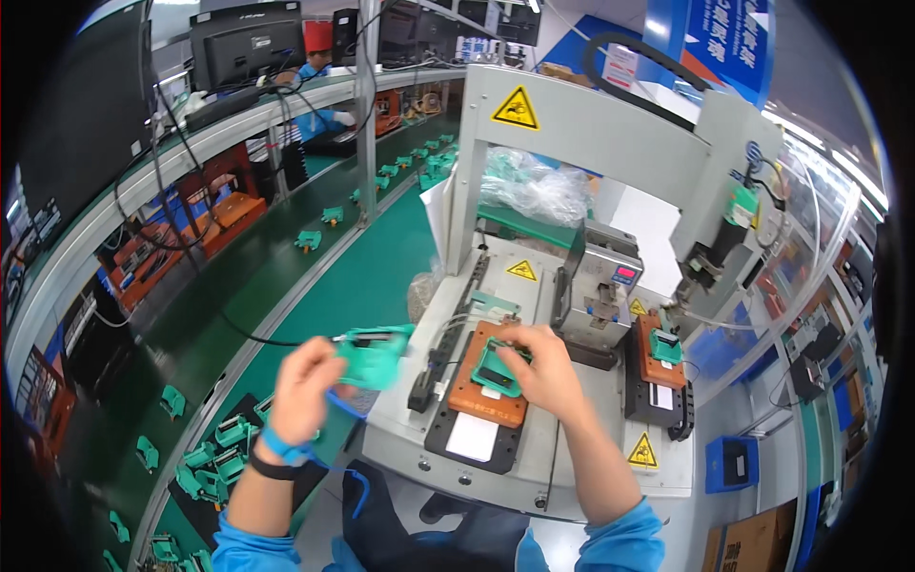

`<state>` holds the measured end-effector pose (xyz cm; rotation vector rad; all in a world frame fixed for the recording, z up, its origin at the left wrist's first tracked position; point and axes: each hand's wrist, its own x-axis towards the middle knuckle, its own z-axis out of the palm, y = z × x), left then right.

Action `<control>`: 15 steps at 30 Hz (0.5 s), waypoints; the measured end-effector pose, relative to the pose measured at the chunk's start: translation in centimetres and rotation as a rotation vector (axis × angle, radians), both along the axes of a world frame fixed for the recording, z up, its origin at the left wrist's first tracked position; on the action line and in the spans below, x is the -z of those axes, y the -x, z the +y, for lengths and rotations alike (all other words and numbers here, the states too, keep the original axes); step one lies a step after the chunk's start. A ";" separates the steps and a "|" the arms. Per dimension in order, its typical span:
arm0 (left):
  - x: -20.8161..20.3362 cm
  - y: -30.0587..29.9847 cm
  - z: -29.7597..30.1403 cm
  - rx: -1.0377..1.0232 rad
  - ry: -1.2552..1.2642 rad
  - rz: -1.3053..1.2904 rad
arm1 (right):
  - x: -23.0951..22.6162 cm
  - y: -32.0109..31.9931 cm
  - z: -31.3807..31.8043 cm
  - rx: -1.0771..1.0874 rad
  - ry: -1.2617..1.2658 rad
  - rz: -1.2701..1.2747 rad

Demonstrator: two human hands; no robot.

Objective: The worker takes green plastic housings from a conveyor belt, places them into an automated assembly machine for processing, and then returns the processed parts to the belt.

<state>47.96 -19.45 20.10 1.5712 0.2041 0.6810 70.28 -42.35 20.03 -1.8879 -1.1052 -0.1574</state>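
My left hand (307, 386), with a blue strap and a black band at its wrist, grips a green plastic housing (370, 364) above the left edge of the machine. The housing is slightly blurred, with a dark strip along its top. My right hand (548, 367) is closed around the right side of another green plastic housing (494, 374) with a dark middle. That one sits in an orange-brown fixture block (481, 408) on a black base plate. A third green housing (665, 345) rests in a similar fixture (658, 367) at the right.
A grey gantry (591, 133) spans the machine, with a screwdriver head (734, 214) at right. A metal box with a red display (600, 286) stands between the fixtures. On the left, a green conveyor (238, 257) carries scattered housings; several lie piled on a black mat (276, 467).
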 end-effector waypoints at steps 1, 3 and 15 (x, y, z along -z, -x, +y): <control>0.2 2.3 1.1 -0.117 0.048 -0.057 | 0.1 -0.5 0.6 -0.030 0.099 -0.091; 1.1 8.3 4.1 -0.290 0.100 -0.164 | -0.9 -0.8 1.9 -0.097 0.269 -0.244; 14.5 40.4 21.1 -1.602 0.175 0.115 | 1.1 1.5 -0.4 0.011 0.427 -0.018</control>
